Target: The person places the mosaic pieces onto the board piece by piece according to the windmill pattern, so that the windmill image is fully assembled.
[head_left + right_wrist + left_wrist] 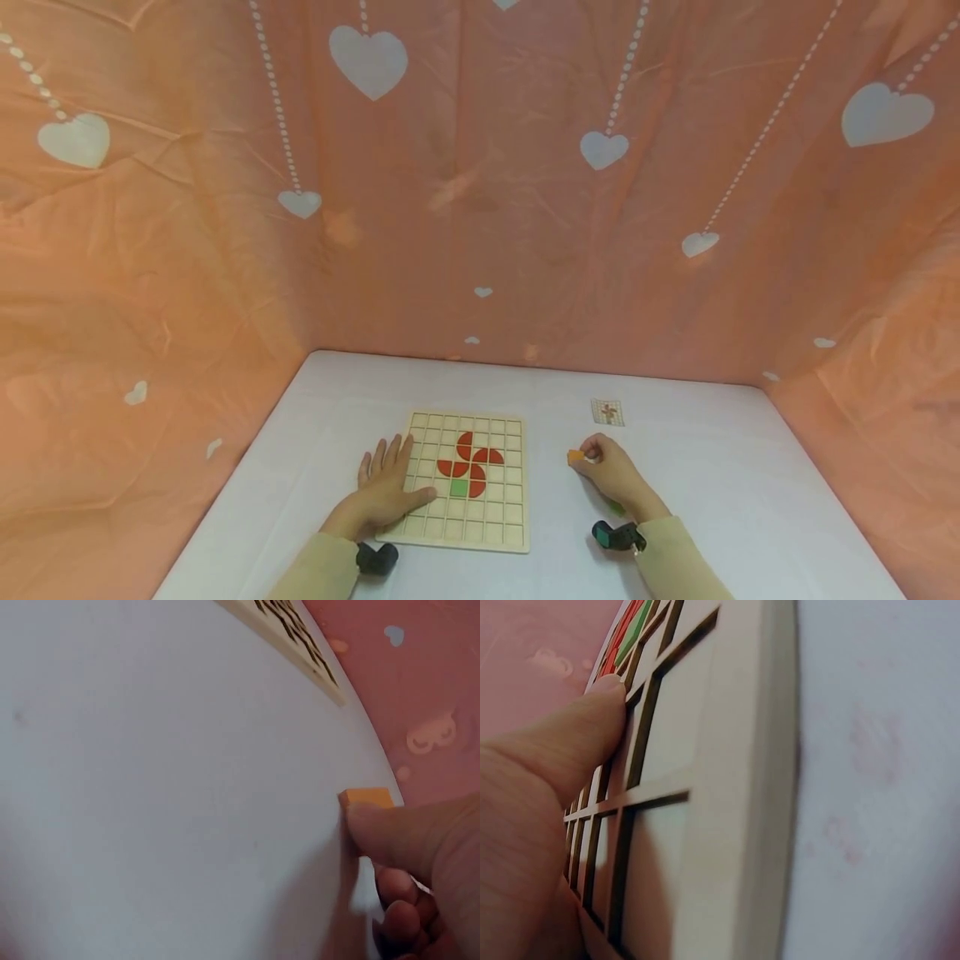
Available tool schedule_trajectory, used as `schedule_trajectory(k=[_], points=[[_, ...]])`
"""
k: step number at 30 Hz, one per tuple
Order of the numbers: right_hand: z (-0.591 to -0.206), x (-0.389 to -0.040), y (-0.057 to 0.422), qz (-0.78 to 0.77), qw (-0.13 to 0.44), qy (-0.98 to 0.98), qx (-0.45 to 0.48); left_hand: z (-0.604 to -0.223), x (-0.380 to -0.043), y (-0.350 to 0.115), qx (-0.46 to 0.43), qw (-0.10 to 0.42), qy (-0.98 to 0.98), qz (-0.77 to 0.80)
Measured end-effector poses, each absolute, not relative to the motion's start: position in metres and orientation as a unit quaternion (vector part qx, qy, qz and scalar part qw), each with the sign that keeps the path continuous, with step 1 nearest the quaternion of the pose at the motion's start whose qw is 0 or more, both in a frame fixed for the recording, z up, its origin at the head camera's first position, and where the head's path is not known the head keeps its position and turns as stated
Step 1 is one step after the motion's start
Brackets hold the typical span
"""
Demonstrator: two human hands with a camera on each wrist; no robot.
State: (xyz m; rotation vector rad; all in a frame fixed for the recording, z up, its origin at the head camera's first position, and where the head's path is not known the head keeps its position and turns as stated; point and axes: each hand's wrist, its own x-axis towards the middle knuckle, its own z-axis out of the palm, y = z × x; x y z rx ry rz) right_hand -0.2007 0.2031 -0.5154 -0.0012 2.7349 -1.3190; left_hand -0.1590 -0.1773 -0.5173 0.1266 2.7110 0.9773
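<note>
A wooden grid board (495,529) lies on the white table, with red quarter-round tiles (465,446) forming a pinwheel and one green square tile (459,488) set in its cells. My left hand (384,492) rests on the board's left side, fingers spread and thumb lying over the cells; the left wrist view shows that thumb (577,731) close up. To the right of the board, my right hand (617,477) pinches an orange square tile (575,457) between thumb and fingers. In the right wrist view the orange tile (369,797) is partly covered by the thumb.
A small printed pattern card (607,412) with a pinwheel picture lies beyond my right hand. Something green (616,507) shows partly from under the right wrist. Orange cloth with white hearts (367,62) walls in the table (360,383) at the back and sides.
</note>
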Motion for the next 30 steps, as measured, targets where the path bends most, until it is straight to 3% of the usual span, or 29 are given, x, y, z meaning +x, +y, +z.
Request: schedule_trajectory(k=[13, 30], points=[[-0.506, -0.187, 0.191, -0.425, 0.061, 0.903, -0.019, -0.514, -0.158, -0.177, 0.05, 0.122, 0.934, 0.332], [-0.501, -0.171, 0.134, -0.427, 0.068, 0.898, -0.078, -0.515, -0.157, -0.178, 0.046, 0.119, 0.932, 0.338]])
